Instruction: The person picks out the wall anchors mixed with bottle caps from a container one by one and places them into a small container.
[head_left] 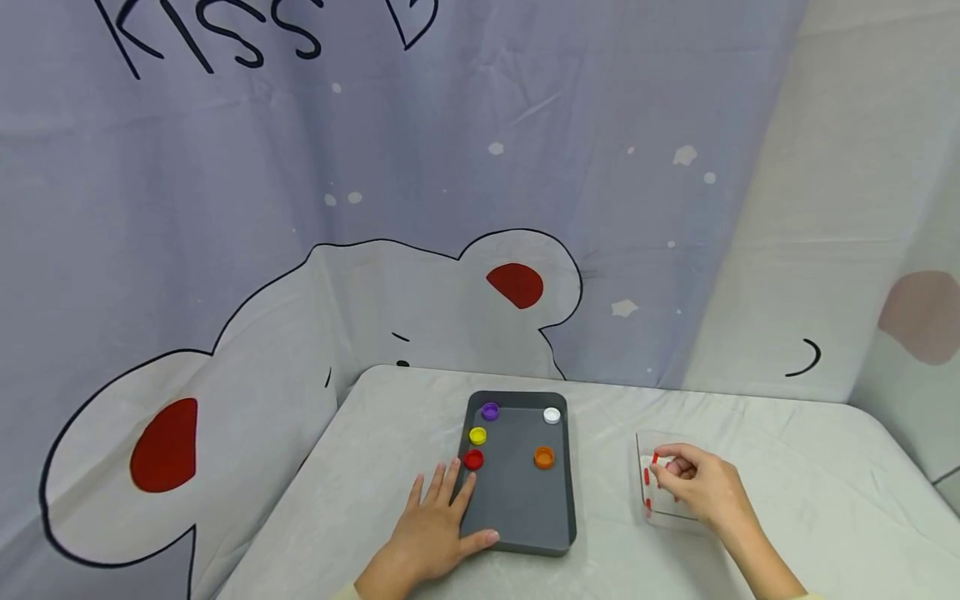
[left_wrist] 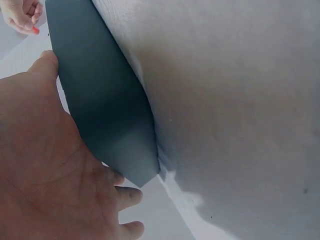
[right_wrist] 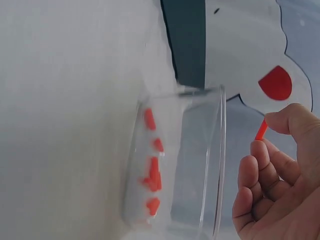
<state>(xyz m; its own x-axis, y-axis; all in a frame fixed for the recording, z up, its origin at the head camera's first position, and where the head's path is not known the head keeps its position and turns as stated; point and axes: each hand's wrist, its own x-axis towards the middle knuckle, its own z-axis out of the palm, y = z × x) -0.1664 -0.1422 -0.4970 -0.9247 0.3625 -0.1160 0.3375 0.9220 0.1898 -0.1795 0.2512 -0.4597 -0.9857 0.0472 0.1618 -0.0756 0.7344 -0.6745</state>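
A grey rectangular tray lies on the table, holding small round cap-like pieces: purple, yellow, red, white and orange. With fingers spread, my left hand rests at the tray's near left edge; the left wrist view has its palm beside the tray's side. Between thumb and fingertip, my right hand pinches a short red stick. It is above a clear plastic box, where several similar red pieces lie, blurred in the right wrist view.
A whitish cloth covers the table, with the box to the right of the tray. Behind the table hangs a printed fabric backdrop with a cartoon figure and lettering.
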